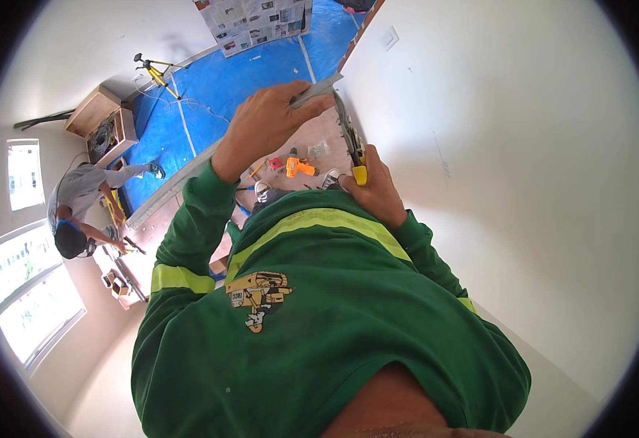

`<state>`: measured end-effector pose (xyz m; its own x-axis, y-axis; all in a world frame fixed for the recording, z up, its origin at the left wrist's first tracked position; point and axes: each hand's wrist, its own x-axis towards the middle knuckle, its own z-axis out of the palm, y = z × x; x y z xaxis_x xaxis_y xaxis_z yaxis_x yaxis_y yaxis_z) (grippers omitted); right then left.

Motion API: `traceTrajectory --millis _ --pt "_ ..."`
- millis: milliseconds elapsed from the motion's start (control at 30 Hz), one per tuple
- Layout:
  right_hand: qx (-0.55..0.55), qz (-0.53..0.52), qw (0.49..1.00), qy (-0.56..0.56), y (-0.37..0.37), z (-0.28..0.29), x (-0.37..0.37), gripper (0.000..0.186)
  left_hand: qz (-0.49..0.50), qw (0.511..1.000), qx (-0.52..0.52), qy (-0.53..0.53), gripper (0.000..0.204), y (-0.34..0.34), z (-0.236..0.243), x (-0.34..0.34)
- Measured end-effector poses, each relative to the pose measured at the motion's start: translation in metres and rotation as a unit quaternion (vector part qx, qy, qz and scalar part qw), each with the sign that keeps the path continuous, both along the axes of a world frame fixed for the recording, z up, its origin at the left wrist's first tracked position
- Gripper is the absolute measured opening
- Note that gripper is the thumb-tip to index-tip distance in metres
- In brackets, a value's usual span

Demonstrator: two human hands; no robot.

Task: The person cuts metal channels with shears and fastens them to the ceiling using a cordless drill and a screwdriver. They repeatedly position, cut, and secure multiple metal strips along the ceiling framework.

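Observation:
My left hand (265,120) is raised in front of me, its thumb and fingers pinching a grey metal strip (318,90) near the wall. Lower and to the right, my right hand (379,191) is closed around a yellow-handled hand tool (360,174). The tool's upper part is dark and yellow, and its exact kind is hard to make out. It lies close against the narrow strip edge running down from my left hand; whether they touch I cannot tell. An orange power drill (301,166) rests on the floor beyond my body.
A plain white wall (509,168) stands close on my right. Near the drill lie a red tool (274,163) and a clear bag (319,150). Blue sheeting (210,102) covers the floor beyond, with a yellow tripod (160,76). Another person (82,197) bends over at the left.

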<state>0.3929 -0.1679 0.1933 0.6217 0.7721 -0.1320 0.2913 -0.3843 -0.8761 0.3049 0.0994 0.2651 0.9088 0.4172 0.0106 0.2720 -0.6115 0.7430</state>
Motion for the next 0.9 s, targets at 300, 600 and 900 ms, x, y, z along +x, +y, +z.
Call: traceTrajectory --millis 300,600,900 --pt "-0.016 -0.011 1.0 -0.014 0.009 0.017 -0.012 0.034 -0.036 0.997 -0.07 -0.003 0.057 0.0 0.008 -0.007" --pt "-0.03 0.039 0.994 0.094 0.003 0.018 -0.003 0.027 -0.128 0.989 0.07 0.011 0.048 0.021 -0.009 -0.01" --pt "-0.109 0.03 0.949 0.295 -0.029 0.016 0.027 0.034 -0.104 0.976 0.153 0.119 0.074 0.054 0.005 -0.013"
